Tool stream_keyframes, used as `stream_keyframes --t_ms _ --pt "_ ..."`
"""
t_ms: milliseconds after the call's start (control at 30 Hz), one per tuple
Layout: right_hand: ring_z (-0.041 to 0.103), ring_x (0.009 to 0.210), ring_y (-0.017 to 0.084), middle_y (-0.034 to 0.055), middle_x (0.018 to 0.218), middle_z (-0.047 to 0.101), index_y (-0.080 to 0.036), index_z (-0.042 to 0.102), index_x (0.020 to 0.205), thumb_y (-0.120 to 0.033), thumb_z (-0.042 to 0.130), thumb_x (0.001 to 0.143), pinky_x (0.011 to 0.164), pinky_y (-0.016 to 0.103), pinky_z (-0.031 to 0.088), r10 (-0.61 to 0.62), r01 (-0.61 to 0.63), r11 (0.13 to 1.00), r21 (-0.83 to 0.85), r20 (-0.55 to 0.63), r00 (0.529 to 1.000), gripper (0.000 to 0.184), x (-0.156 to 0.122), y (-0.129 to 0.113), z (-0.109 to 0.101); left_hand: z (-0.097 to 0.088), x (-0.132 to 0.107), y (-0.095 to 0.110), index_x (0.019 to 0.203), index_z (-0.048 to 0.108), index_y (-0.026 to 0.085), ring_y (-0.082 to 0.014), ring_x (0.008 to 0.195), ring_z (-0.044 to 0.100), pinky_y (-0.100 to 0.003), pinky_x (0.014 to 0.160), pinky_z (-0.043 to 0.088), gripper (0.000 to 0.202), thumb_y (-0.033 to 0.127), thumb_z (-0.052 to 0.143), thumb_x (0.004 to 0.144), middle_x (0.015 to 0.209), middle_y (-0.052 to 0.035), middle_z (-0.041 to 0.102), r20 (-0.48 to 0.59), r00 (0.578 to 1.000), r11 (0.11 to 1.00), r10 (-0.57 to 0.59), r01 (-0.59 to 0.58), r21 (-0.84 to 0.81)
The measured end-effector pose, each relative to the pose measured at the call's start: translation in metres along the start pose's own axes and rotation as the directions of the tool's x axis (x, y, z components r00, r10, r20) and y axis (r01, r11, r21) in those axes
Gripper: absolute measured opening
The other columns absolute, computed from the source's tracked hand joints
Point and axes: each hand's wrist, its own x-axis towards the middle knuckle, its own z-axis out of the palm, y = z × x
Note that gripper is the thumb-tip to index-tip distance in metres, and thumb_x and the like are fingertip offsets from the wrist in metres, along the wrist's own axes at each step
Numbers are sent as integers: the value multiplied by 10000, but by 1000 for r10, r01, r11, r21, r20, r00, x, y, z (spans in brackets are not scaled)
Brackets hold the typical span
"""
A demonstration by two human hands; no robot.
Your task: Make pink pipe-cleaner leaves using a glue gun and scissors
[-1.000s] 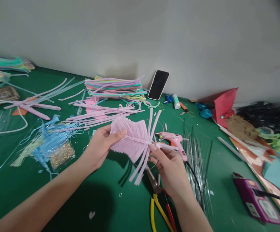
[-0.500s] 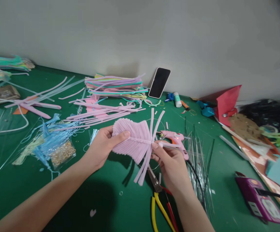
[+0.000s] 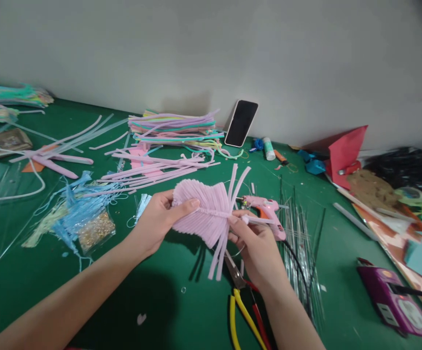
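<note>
Both hands hold a pale pink pipe-cleaner piece [image 3: 205,206] above the table; its strips lie side by side along a central rib, with loose ends sticking out at the right. My left hand [image 3: 158,221] pinches its left end, thumb on top. At the right end, my right hand [image 3: 254,243] grips the rib where the loose strips cross; some of its fingertips are hidden behind the piece. Just beyond that hand lies a pink glue gun [image 3: 265,206]. Beneath the piece are pliers [image 3: 236,274] with yellow handles, and red handles show beside them.
Pipe-cleaner bundles [image 3: 174,129] lie at the back beside a leaning phone [image 3: 242,123]. Blue tassels [image 3: 83,199] and a bag of gold beads [image 3: 96,232] are at left. Thin wires [image 3: 300,253] lie at right, near a purple power strip [image 3: 396,301] and a red paper [image 3: 347,153].
The pipe-cleaner piece has shifted slightly right in view, and its loose ends have turned a little. Both hands keep their hold.
</note>
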Motion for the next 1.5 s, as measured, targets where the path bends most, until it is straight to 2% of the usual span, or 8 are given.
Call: stream_keyframes --t_ms 367,667,900,1033,1133,1300,1433,1500 --pt "619 642 160 41 740 695 -183 714 819 -413 662 788 597 279 489 41 -46 996 76 66 997 238 -2 -2 4 -3 3 -1 906 733 181 -167 738 650 -264 690 502 201 293 744 739 814 -37 725 17 999 998 -29 29 -54" --pt "484 569 73 -54 617 566 -197 683 726 -321 747 735 543 191 403 -37 37 999 4 -42 998 140 -1 3 4 -4 6 -3 899 725 165 -160 716 657 -239 648 516 226 356 699 781 832 -52 723 55 998 991 -19 26 -131" --pt "593 650 114 -24 712 651 -200 684 777 -354 763 707 608 235 495 -24 37 992 119 -110 994 187 -1 11 9 0 7 -12 933 700 144 -151 706 664 -245 649 562 244 262 759 727 839 -49 727 109 982 975 -154 169 -143" --pt "648 865 170 14 1004 685 -282 645 1088 -259 793 680 727 281 532 -38 29 999 42 221 974 434 -9 8 5 -4 13 -9 953 691 131 -148 698 666 -242 668 559 212 252 708 779 836 -54 735 -7 991 951 -132 124 -282" --pt "606 1070 195 27 1283 582 -374 505 1293 -176 766 708 845 316 519 12 46 995 -94 536 844 670 -13 3 -1 -12 18 1 983 694 123 -167 709 678 -264 710 556 232 251 677 791 834 -63 741 -31 990 909 -139 115 -400" --pt "666 918 159 42 1082 676 -298 629 1129 -246 566 895 759 285 540 47 34 989 -143 527 849 248 -13 0 -11 -22 19 10 841 723 99 -161 611 659 -233 600 529 214 242 774 691 705 -59 731 35 980 957 -198 201 -207" --pt "646 982 203 78 1238 615 -311 541 1240 -243 651 835 749 329 543 51 -22 998 -52 671 740 426 -14 1 -15 -23 19 6 754 724 115 -103 552 609 -179 543 481 234 327 793 681 639 -18 706 40 983 977 -181 185 -103" --pt "649 947 197 74 1206 623 -306 544 1239 -256 674 816 711 311 547 61 -22 997 -67 649 758 445 -14 3 -14 -22 20 4 772 728 121 -101 563 608 -180 549 475 252 344 795 676 656 -15 709 44 983 980 -177 180 -89"
